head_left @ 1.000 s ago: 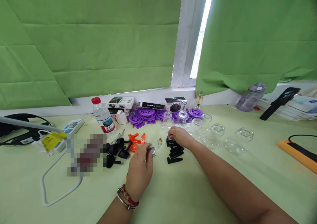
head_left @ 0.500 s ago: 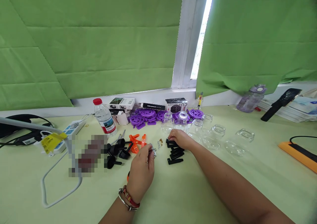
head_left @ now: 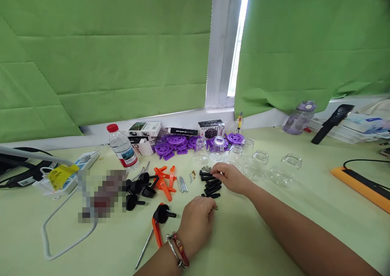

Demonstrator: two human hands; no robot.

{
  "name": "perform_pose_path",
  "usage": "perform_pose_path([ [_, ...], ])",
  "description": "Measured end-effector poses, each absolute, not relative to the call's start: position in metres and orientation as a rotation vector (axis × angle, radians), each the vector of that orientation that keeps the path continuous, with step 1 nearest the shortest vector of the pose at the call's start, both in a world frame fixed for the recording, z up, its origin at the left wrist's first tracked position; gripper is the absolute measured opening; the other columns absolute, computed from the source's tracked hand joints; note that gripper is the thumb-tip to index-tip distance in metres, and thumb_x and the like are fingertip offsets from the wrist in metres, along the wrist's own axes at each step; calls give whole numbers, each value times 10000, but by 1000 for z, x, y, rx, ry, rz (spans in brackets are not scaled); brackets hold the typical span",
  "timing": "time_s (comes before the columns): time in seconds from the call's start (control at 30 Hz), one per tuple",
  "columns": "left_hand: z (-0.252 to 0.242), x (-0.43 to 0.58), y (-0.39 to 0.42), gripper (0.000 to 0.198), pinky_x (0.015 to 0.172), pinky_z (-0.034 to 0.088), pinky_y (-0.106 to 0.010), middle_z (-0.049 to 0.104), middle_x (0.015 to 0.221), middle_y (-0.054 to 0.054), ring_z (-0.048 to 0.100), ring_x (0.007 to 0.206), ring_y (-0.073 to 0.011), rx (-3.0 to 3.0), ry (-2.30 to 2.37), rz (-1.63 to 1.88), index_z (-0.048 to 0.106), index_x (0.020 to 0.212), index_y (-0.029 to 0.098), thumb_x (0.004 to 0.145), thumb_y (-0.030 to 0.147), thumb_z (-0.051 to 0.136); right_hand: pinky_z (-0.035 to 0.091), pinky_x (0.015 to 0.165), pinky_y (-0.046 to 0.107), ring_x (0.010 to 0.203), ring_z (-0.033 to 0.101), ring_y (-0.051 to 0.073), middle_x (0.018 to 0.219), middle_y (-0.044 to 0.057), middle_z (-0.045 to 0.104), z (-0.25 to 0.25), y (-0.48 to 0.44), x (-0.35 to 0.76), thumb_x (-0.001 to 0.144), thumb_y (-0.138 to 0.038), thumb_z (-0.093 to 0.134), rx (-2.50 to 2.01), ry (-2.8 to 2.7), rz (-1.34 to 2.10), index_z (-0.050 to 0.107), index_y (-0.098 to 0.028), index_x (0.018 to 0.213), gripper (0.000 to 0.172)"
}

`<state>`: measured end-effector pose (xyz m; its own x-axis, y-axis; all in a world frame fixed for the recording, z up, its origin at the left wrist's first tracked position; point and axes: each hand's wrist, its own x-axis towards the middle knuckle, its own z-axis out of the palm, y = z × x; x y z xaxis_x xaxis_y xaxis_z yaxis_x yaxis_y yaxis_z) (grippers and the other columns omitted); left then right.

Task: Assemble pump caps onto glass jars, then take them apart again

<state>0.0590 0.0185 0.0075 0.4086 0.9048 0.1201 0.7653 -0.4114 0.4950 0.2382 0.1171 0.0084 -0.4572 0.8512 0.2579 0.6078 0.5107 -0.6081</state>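
My left hand (head_left: pixel 197 221), with bracelets at the wrist, is closed near the front of the black plastic pieces (head_left: pixel 211 186). A small coiled spring (head_left: pixel 216 207) shows at its fingertips. My right hand (head_left: pixel 230 177) reaches to the back of the same pieces, fingers bent down beside a group of springs (head_left: pixel 206 168); what its fingertips hold, if anything, is hidden. Left of the black pieces lie tiny brass and silver parts (head_left: pixel 192 176) and several metal pins (head_left: pixel 182 184). A black knob (head_left: pixel 164 214) rests on an orange piece (head_left: pixel 157 231), beside a metal rod (head_left: pixel 144 247).
Orange clips (head_left: pixel 166 184) and black cups (head_left: pixel 143 184) lie left. Purple discs (head_left: pixel 175 142), boxes (head_left: pixel 211 129) and a red-capped bottle (head_left: pixel 123 150) stand behind. Clear glass jars (head_left: pixel 256 166) spread right. A white stand (head_left: pixel 45 239) is at the left.
My left hand has moved right and toward me, away from the metal pins, which now lie on the table. The black knob and orange piece it covered are now visible. The view has shifted slightly.
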Motion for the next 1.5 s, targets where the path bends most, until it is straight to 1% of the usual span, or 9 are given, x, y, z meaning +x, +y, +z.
perform_pose_path([
  [0.1, -1, 66, 26, 242, 590, 342, -253, 628, 739, -21, 538, 740, -173, 2388, 1474, 425, 603, 743, 201, 719, 29, 435, 428, 648, 240, 709, 562, 136, 802, 17, 619, 10, 93, 239, 762, -150, 557, -1164, -2237, 725, 654, -195, 784, 110],
  [0.3, -2, 73, 37, 208, 638, 373, -281, 636, 803, -54, 528, 809, -194, 2549, 1399, 313, 606, 775, 181, 826, 101, 420, 405, 662, 244, 745, 555, 145, 781, 6, 600, 5, 71, 244, 732, -131, 564, -1169, -2330, 736, 637, -198, 730, 100],
  [0.63, 0, 72, 37, 224, 667, 434, -267, 616, 760, -25, 546, 740, -157, 2289, 1369, 786, 577, 741, 179, 863, 120, 399, 395, 655, 241, 729, 553, 144, 786, 12, 615, 14, 68, 240, 794, -218, 542, -1166, -2414, 674, 647, -203, 763, 112],
  [0.73, 6, 68, 34, 153, 754, 460, -306, 632, 940, -63, 570, 879, -186, 2283, 1403, 863, 583, 905, 179, 849, 152, 443, 385, 622, 226, 714, 555, 137, 786, 13, 617, 17, 75, 236, 785, -212, 534, -1258, -2397, 622, 621, -193, 755, 94],
  [0.83, 20, 51, 30, 305, 872, 435, -357, 551, 1189, -112, 512, 1082, -227, 2301, 1501, 970, 506, 1124, 173, 819, 179, 495, 371, 603, 231, 727, 571, 153, 801, 40, 632, 16, 90, 234, 797, -217, 506, -1631, -2255, 451, 618, -181, 790, 119],
  [1.03, 55, -28, 17, 173, 674, 421, -304, 600, 821, -32, 557, 753, -185, 2096, 1874, 738, 570, 802, 200, 848, 257, 412, 336, 550, 267, 732, 611, 222, 865, 157, 649, 0, 118, 230, 808, -205, 477, -2146, -2106, 249, 635, -128, 816, 177],
  [1.2, 45, -65, 2, 250, 597, 376, -271, 623, 903, -45, 559, 688, -176, 1842, 1932, 479, 594, 929, 199, 768, 378, 528, 316, 525, 272, 699, 613, 232, 839, 172, 655, -5, 121, 234, 795, -192, 476, -2071, -2175, 275, 644, -134, 749, 184],
  [1.4, 24, -52, 2, 127, 585, 344, -237, 616, 795, -20, 561, 704, -166, 1865, 1868, 428, 579, 819, 196, 698, 180, 546, 323, 544, 263, 703, 585, 195, 769, 108, 653, 15, 105, 223, 829, -202, 447, -1875, -2235, 320, 631, -161, 726, 215],
  [1.5, 26, -42, 2, 197, 631, 372, -253, 607, 838, -25, 558, 773, -180, 1978, 1846, 513, 566, 856, 204, 681, 128, 520, 377, 563, 257, 643, 564, 157, 741, 51, 635, 26, 79, 200, 861, -325, 444, -1469, -2205, 784, 620, -181, 843, 228],
])
